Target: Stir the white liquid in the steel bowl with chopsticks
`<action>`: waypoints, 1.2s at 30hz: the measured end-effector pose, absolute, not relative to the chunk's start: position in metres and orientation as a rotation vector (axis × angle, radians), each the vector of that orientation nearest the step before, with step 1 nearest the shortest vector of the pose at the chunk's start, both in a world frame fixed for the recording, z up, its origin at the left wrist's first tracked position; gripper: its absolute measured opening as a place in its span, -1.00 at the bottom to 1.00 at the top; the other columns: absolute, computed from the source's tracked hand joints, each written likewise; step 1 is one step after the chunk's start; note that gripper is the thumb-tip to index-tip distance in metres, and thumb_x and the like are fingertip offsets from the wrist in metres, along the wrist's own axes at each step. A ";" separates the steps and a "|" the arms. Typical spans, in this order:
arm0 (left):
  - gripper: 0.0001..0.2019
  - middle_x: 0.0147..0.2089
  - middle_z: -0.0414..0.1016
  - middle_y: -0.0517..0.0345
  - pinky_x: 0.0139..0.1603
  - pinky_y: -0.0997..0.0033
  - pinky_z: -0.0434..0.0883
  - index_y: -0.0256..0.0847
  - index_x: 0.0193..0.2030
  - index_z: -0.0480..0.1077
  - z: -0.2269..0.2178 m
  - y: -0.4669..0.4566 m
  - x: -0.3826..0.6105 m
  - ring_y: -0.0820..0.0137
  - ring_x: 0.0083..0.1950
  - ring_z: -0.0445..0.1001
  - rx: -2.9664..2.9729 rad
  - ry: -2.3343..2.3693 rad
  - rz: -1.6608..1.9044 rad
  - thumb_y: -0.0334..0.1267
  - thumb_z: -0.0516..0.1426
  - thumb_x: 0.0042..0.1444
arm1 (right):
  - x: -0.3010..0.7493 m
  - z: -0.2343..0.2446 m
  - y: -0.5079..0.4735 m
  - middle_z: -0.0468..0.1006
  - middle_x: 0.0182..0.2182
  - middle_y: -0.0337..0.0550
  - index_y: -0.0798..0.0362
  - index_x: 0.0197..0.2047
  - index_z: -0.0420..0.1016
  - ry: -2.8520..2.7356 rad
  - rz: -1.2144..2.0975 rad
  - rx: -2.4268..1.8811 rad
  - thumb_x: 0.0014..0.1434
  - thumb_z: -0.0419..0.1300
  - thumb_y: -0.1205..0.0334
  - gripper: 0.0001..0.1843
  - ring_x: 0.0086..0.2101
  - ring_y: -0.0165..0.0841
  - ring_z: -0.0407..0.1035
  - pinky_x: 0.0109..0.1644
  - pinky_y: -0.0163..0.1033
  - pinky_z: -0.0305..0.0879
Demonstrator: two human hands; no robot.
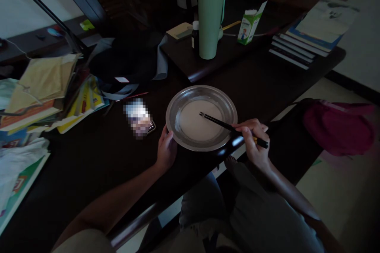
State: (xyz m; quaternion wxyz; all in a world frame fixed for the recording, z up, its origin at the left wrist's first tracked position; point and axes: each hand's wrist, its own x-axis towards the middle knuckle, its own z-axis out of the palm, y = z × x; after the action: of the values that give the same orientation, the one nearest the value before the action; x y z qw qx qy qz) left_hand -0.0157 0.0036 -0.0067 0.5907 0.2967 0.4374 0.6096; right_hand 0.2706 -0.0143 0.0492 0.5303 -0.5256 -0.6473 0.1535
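Observation:
A wide metal basin (204,146) rests near the front edge of the dark table, with a milky white liquid (196,126) covering its bottom. At its left side, my left hand (167,148) grips the rim, thumb on the top edge and fingers against the outer wall. Over the right rim, my right hand (254,142) is closed around a pair of dark chopsticks (218,121). Their tips lie close together over the middle of the liquid; whether they dip below its surface I cannot tell.
Left of the basin lies a blurred phone (138,118). Behind stand a green tumbler (211,16), a small dark bottle (195,36) and an open green-white box (251,23). Books are stacked at right (314,35) and piled at left (44,83), beside a black bag (124,59).

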 end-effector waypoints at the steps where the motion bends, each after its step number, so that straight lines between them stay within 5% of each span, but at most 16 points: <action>1: -0.53 0.08 0.72 0.00 0.35 -0.06 0.52 -0.08 0.08 0.59 -0.006 0.004 -0.015 -0.01 0.28 0.63 0.685 1.015 1.419 0.09 0.44 0.12 | 0.272 0.050 -0.016 0.78 -0.29 -0.26 -0.10 -0.29 0.61 -1.517 0.346 -1.258 0.51 0.16 0.10 -0.68 -0.27 -0.26 0.55 0.00 0.05 0.15; 8: -0.49 0.12 0.71 -0.01 0.37 -0.06 0.52 -0.08 0.13 0.58 -0.003 0.003 -0.015 -0.03 0.34 0.60 0.698 1.008 1.409 0.10 0.43 0.13 | 0.277 0.053 -0.023 0.70 -0.45 -0.22 -0.10 -0.41 0.56 -1.392 0.393 -1.146 0.53 0.09 0.04 -0.54 -0.35 -0.21 0.49 -0.02 0.11 0.25; 19: -0.54 0.09 0.72 0.03 0.34 -0.09 0.53 -0.05 0.11 0.60 -0.005 0.004 -0.015 -0.02 0.28 0.64 0.703 1.018 1.416 0.10 0.42 0.15 | 0.266 0.047 -0.010 0.82 -0.20 -0.27 -0.14 -0.22 0.64 -1.660 0.444 -1.166 0.48 0.22 0.13 -0.79 -0.21 -0.23 0.56 -0.04 0.05 0.20; 29: -0.51 0.10 0.72 0.01 0.35 -0.05 0.52 -0.06 0.13 0.59 -0.008 0.003 -0.016 0.00 0.28 0.64 0.703 1.003 1.416 0.10 0.43 0.15 | 0.279 0.053 -0.022 0.71 -0.42 -0.22 -0.10 -0.39 0.56 -1.449 0.360 -1.128 0.52 0.08 0.19 -0.59 -0.32 -0.20 0.50 -0.01 0.12 0.19; 36: -0.51 0.03 0.74 0.04 0.34 0.02 0.54 -0.11 0.06 0.61 -0.003 0.004 -0.013 0.06 0.18 0.69 0.672 0.998 1.430 0.10 0.47 0.08 | 0.270 0.052 -0.016 0.78 -0.32 -0.30 -0.11 -0.26 0.59 -1.621 0.525 -1.087 0.52 0.14 0.19 -0.71 -0.30 -0.28 0.53 -0.07 0.02 0.22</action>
State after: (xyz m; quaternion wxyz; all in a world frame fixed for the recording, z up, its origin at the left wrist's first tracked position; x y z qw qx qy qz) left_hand -0.0134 0.0040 -0.0026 0.5944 0.2892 0.4294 0.6154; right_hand 0.2697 -0.0163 0.0519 0.5313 -0.4557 -0.6794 0.2201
